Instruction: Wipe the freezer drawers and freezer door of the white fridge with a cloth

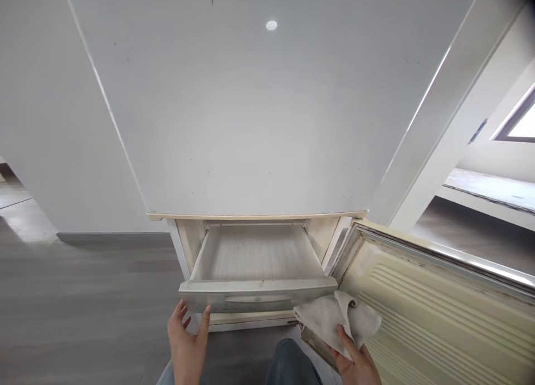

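Note:
A pale drawer (259,257) is pulled partway out of the lower compartment of a white refrigerator (259,123). Its front panel has a long handle recess and brownish specks along the top edge. My left hand (188,340) is just below the left end of that panel, thumb and fingers spread apart with nothing between them; whether the fingertips touch the panel I cannot tell. In my right hand (355,360) is a greyish-white cloth (334,318), bunched and folded, near the panel's right end and in front of the open door.
The lower door (430,307) stands swung open to the right, its ribbed yellowish lining and stained gasket showing. My knee (292,362) is bent below the drawer. Grey wood-look floor (83,307) spreads to the left. A window (522,120) and a low ledge (493,190) lie at the right.

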Demonstrator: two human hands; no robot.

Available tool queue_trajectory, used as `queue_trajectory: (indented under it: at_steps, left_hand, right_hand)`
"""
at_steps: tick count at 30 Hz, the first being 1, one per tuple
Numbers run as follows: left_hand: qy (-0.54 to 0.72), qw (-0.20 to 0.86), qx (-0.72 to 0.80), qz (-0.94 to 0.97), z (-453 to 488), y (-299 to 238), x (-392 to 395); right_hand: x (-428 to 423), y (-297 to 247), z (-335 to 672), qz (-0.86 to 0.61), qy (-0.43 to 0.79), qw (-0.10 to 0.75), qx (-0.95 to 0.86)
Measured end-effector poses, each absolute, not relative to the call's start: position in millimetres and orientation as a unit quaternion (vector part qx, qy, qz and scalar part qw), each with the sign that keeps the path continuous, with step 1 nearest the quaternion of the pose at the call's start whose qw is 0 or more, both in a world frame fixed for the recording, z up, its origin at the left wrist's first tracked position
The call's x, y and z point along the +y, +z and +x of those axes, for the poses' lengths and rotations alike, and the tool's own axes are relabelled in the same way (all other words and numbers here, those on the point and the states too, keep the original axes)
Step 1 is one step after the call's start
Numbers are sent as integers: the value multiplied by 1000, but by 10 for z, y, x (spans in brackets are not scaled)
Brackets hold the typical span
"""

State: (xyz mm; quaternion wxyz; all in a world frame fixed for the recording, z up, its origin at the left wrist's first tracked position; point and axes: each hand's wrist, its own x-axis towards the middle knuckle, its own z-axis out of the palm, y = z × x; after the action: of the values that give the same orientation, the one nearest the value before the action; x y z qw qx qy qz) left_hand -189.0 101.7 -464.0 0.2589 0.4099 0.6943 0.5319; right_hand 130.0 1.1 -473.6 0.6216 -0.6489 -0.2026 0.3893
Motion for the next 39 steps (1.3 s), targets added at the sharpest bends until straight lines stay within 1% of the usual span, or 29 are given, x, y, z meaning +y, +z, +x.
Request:
queue_trajectory:
  at_steps: [4, 9, 13, 19, 23, 31, 39]
  left_hand:
    - [551, 222, 674, 438, -1678, -4539, 816]
    - [493, 257, 667, 496, -1420, -4351, 618]
    - [477, 282, 667, 498, -1369, -4237, 601]
    - [470, 291, 663, 504, -1398, -4259, 632]
    - [471, 294, 658, 508, -1391, -4285, 624]
    - [459, 297, 664, 510, -1388, -4284, 611]
    - [453, 320, 661, 505, -1372, -4156, 624]
  right_hand:
    - [89, -4634, 1261, -613, 422, 651, -151]
    - [87, -4472, 1226, -564, 447, 692, -49]
    - [97, -4351, 1176, -515, 453, 727, -33]
    - [113, -4281, 1158, -501, 470, 727, -23]
    - [126, -4350, 1182, -498, 454, 739, -17]
    - [113, -4487, 1234, -525, 439, 727, -55]
    - [144, -4426, 1244, -510, 461, 726, -22]
